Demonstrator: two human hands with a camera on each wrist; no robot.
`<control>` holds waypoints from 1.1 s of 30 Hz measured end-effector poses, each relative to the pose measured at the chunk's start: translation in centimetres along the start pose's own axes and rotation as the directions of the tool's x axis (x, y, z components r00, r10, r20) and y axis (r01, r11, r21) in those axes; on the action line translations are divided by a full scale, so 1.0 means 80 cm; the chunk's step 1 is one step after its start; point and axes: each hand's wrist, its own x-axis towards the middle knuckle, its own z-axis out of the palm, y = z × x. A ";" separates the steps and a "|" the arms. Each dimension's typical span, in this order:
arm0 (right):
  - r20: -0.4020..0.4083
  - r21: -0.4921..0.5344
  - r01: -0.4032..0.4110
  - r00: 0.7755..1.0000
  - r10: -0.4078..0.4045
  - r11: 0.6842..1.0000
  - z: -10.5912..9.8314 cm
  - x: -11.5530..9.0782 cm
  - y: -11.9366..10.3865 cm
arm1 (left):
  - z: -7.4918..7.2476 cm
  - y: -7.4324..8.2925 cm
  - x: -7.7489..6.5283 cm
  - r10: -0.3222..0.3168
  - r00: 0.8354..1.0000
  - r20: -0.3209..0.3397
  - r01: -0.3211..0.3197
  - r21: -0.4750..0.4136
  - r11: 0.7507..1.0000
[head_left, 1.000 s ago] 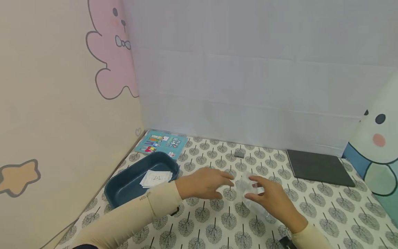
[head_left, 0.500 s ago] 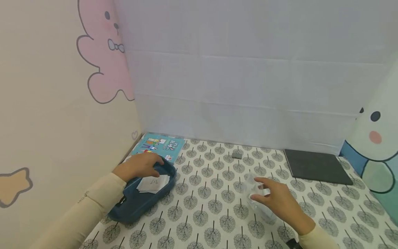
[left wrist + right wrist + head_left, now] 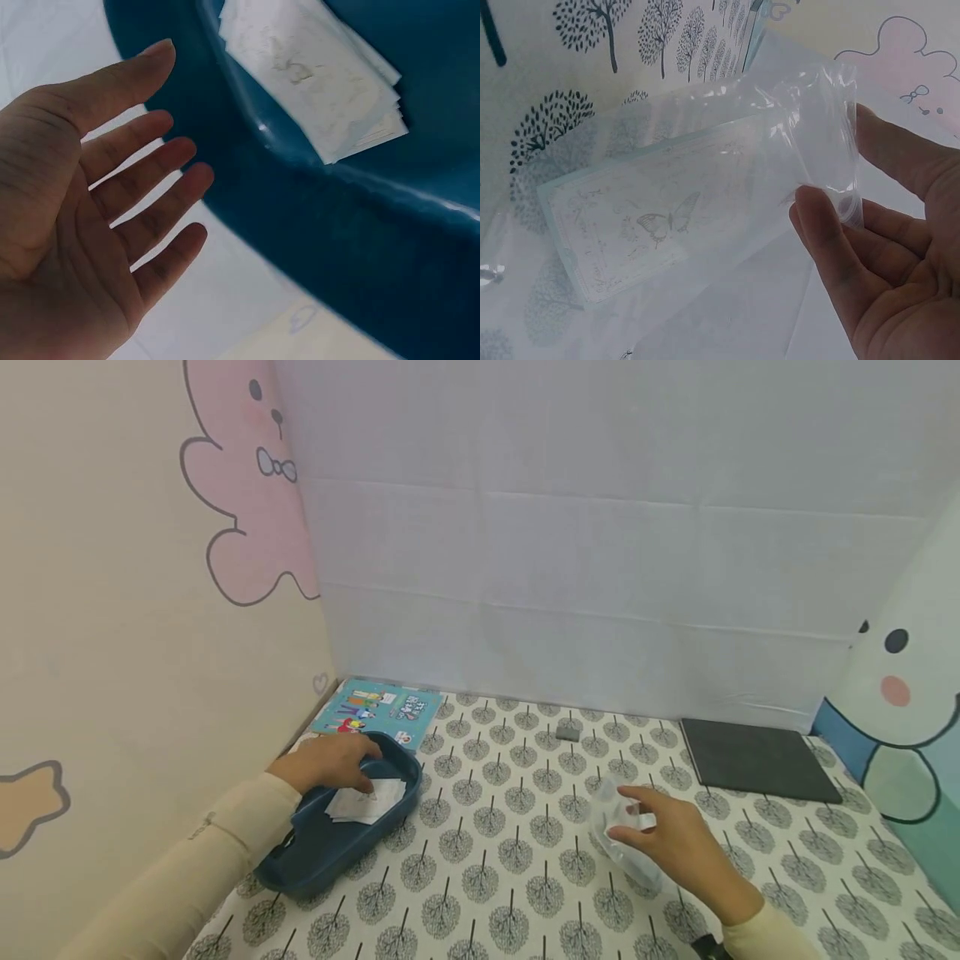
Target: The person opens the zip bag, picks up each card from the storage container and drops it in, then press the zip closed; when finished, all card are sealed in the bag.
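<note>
My left hand is over the dark blue tub, its fingers loosely spread and holding nothing. A small stack of white printed cards lies fanned inside the tub, just beyond the fingertips in the left wrist view. My right hand holds a clear plastic bag by its end, with fingers on both sides of the film. Through the film shows a pale card printed with a butterfly. The bag hangs slanted over the patterned tablecloth.
A light blue illustrated booklet lies behind the tub by the left wall. At the back stands a small grey block. A flat black board lies at the back right. The tablecloth has tree prints.
My left hand has moved left from beside the bag to over the tub. My right hand keeps holding the bag in nearly the same spot.
</note>
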 end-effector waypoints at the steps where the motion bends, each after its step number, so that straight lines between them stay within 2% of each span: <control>1: 0.003 0.001 -0.001 1.000 0.001 1.000 -0.001 0.000 0.000 | 0.003 0.000 0.001 0.003 1.000 0.007 -0.003 -0.016 1.000; 4: 0.004 -0.004 0.000 1.000 0.000 1.000 -0.002 -0.001 0.000 | 0.010 0.001 0.002 0.010 1.000 0.020 -0.010 -0.048 0.999; 8: 0.010 0.000 -0.015 1.000 0.015 1.000 -0.002 0.000 0.001 | 0.015 0.004 0.005 0.013 1.000 0.001 -0.013 -0.037 0.999; 15: 0.012 0.033 -0.031 0.999 0.031 0.999 0.003 -0.002 0.003 | 0.022 0.006 0.008 -0.001 0.999 0.048 0.000 0.021 1.000; 21: -0.001 0.036 -0.029 1.000 0.029 0.999 0.004 -0.004 0.004 | 0.033 0.004 0.015 0.006 0.999 0.041 -0.008 0.060 0.998; 27: -0.006 0.036 -0.022 1.000 0.023 0.999 0.005 -0.004 0.005 | 0.046 0.000 0.021 -0.030 0.995 0.093 0.021 0.093 0.995; 33: 0.006 0.044 -0.032 0.999 0.032 0.999 0.003 -0.003 0.003 | 0.050 -0.002 0.021 -0.011 0.995 0.103 -0.002 0.121 0.993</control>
